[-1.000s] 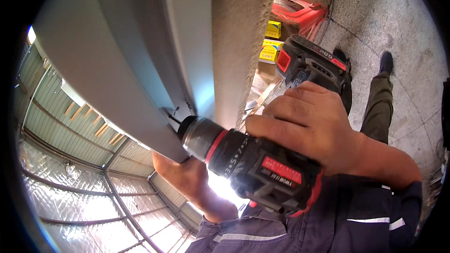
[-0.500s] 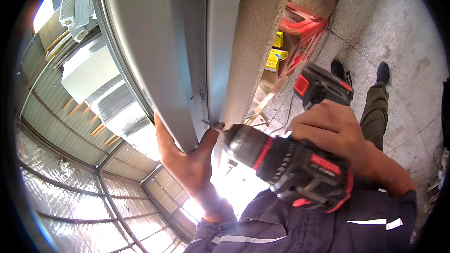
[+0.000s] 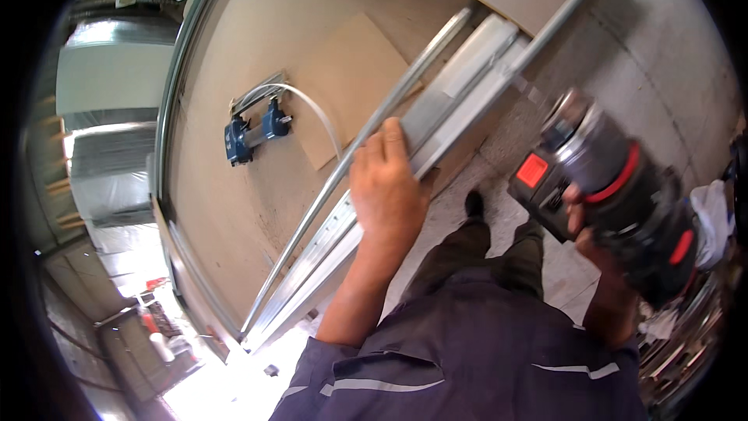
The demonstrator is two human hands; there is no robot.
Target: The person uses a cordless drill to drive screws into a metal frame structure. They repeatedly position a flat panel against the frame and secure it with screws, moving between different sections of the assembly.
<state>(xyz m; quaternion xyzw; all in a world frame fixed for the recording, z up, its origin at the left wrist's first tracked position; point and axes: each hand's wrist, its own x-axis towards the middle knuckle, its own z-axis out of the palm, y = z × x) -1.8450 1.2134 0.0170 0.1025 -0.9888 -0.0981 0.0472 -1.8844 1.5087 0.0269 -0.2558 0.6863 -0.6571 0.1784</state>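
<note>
My left hand (image 3: 387,187) grips a long silvery metal profile (image 3: 440,113), with its fingers over the top and the thumb on the near side. The profile lies slantwise along the near edge of a brown worktable (image 3: 210,54). Beside it runs a thin metal rail (image 3: 312,212), close to my fingertips. Out to the right, my right hand (image 3: 586,234) is closed round the handle of a black and red cordless drill (image 3: 623,195). The drill's chuck points up and to the left, apart from the profile. Motion blurs the bit.
On the worktable lie a blue device (image 3: 253,136) with a white hose and a flat brown sheet (image 3: 343,86). Wrapped panels (image 3: 117,82) are stacked beyond the left edge. Concrete floor (image 3: 654,54) and a white cloth (image 3: 713,222) are at the right.
The drill has swung away to the right from beside my left hand. My view has turned, bringing the tabletop into sight. My left hand now lies over the profile's top.
</note>
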